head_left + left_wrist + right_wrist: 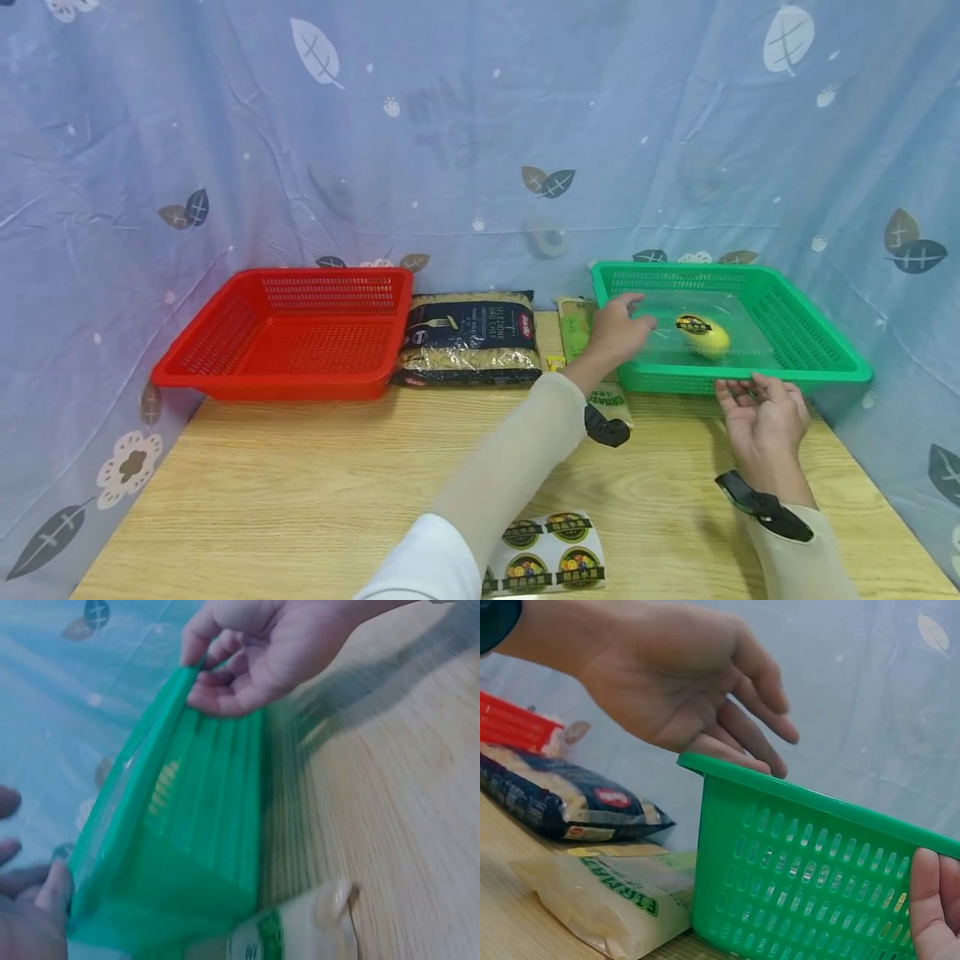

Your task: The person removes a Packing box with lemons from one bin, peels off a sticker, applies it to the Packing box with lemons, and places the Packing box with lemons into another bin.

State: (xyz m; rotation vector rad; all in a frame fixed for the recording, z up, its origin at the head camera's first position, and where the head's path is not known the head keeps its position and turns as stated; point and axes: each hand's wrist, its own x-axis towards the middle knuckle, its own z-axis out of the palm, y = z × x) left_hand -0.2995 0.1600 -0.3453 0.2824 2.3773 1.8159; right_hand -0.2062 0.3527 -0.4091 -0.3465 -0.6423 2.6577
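Note:
A green basket (750, 375) stands at the right of the table. Inside it lies a clear plastic container (660, 304) with a dark round sticker (694, 324) on top and a yellow, lemon-like fruit (709, 342) showing beneath. My right hand (765, 417) grips the basket's front rim, its fingers bent against the outer wall, as the left wrist view (247, 656) also shows. Over the left rim reaches my left hand (682, 690), fingers loosely bent and spread. It is at the rim and holds nothing visible; whether it touches the container cannot be told.
A red basket (277, 387) is at the left, beside a dark pasta bag (472, 337). A green-and-cream packet (622, 900) lies against the green basket's left side. At the front lies a sheet of round stickers (551, 554). A blue patterned curtain (465, 125) closes off the back.

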